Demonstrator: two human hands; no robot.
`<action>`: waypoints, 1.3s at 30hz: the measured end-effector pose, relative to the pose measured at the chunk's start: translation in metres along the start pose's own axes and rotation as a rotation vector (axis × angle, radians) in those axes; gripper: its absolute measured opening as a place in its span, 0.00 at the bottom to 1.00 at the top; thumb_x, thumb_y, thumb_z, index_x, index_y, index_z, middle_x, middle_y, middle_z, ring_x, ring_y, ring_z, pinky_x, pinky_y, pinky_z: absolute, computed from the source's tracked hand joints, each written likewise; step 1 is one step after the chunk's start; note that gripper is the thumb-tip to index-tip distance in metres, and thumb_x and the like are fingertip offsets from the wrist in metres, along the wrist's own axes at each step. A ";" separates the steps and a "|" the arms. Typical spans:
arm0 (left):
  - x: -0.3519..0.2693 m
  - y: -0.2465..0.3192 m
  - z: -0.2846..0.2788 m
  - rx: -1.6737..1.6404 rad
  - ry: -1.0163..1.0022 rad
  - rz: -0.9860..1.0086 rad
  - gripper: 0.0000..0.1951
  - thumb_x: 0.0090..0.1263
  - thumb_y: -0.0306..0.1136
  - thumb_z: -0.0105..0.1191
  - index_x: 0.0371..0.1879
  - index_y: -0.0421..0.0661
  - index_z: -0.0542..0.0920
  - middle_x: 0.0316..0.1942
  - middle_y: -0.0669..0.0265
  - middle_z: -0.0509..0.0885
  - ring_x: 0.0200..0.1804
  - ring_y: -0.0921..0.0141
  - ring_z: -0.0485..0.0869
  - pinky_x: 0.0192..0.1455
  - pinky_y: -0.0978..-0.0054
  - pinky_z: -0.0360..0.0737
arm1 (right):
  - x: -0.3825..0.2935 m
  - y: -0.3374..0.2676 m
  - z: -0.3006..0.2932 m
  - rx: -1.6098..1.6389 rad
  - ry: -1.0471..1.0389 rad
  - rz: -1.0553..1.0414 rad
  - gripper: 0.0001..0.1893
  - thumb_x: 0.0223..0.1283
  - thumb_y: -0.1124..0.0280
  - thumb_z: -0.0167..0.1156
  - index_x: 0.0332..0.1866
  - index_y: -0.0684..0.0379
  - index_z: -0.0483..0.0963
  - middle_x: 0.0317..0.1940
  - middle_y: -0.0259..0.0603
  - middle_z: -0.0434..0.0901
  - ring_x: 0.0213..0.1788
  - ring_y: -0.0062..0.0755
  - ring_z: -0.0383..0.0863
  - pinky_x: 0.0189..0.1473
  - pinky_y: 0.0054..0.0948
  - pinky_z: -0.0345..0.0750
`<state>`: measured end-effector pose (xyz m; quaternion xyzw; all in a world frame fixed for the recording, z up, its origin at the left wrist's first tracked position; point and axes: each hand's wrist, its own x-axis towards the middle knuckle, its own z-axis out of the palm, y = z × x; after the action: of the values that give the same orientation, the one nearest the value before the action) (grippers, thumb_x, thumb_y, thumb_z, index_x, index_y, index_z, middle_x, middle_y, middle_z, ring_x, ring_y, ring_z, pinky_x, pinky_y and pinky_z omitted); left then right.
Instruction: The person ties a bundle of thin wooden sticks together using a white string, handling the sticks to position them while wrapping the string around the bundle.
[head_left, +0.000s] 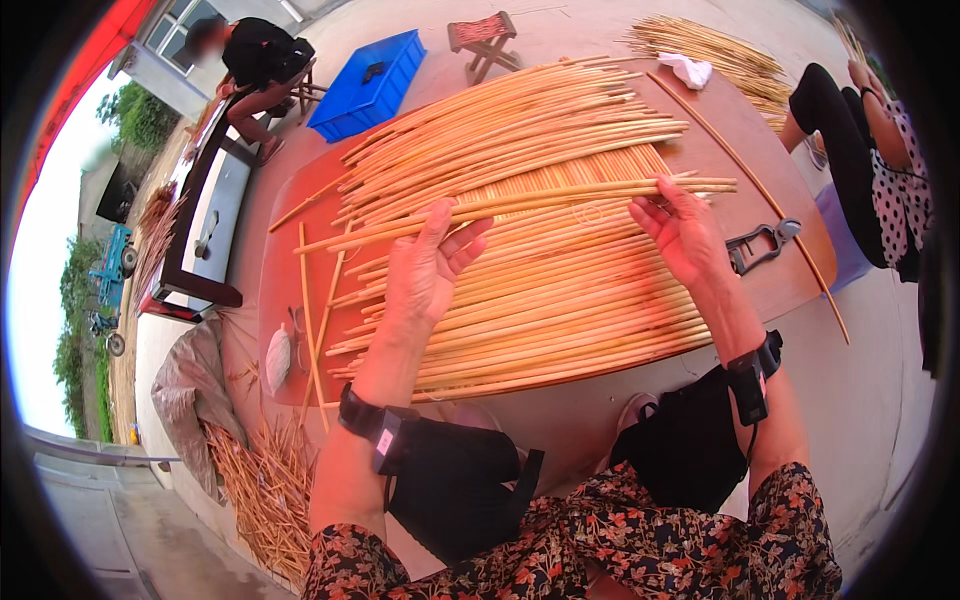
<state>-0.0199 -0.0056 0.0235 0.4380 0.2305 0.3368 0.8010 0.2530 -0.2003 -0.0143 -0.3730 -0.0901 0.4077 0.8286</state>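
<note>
Both my hands hold a pair of long peeled stalks, reed or cane, stretched crosswise above the table. My left hand has its thumb against them near the left end, with its other fingers loosely curled. Toward the right end, my right hand pinches them between thumb and fingers. Below my hands lies a broad layer of similar stalks, side by side. Behind it rests another bundle, and stalks running the other way show between the two. A thin loop of thread or wire lies near my right hand.
A hand cutter and one long stalk lie on the reddish table at right. A white twine ball sits at left. Beyond are a blue crate, a folding stool and two seated people.
</note>
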 end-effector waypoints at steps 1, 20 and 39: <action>0.000 0.001 -0.001 0.000 0.022 0.008 0.15 0.78 0.39 0.63 0.55 0.43 0.83 0.54 0.58 0.88 0.58 0.57 0.89 0.51 0.69 0.92 | 0.001 -0.003 -0.001 -0.009 0.007 -0.009 0.09 0.76 0.69 0.63 0.49 0.65 0.79 0.43 0.43 0.85 0.46 0.37 0.88 0.56 0.38 0.90; -0.004 0.014 -0.013 0.047 -0.026 0.164 0.15 0.79 0.43 0.62 0.53 0.46 0.84 0.52 0.57 0.90 0.53 0.57 0.91 0.46 0.70 0.93 | 0.017 -0.004 -0.016 0.014 0.016 0.019 0.08 0.76 0.71 0.62 0.50 0.65 0.79 0.41 0.44 0.85 0.45 0.37 0.88 0.55 0.38 0.91; -0.013 0.025 0.012 0.395 -0.022 -0.055 0.22 0.78 0.47 0.63 0.51 0.36 0.84 0.46 0.54 0.90 0.53 0.61 0.90 0.48 0.70 0.90 | 0.009 -0.006 0.000 0.061 -0.031 -0.073 0.09 0.76 0.69 0.62 0.49 0.66 0.77 0.43 0.45 0.84 0.46 0.37 0.87 0.54 0.36 0.91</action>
<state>-0.0287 -0.0122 0.0517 0.5838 0.2954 0.2580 0.7109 0.2622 -0.1961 -0.0114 -0.3379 -0.1040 0.3852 0.8524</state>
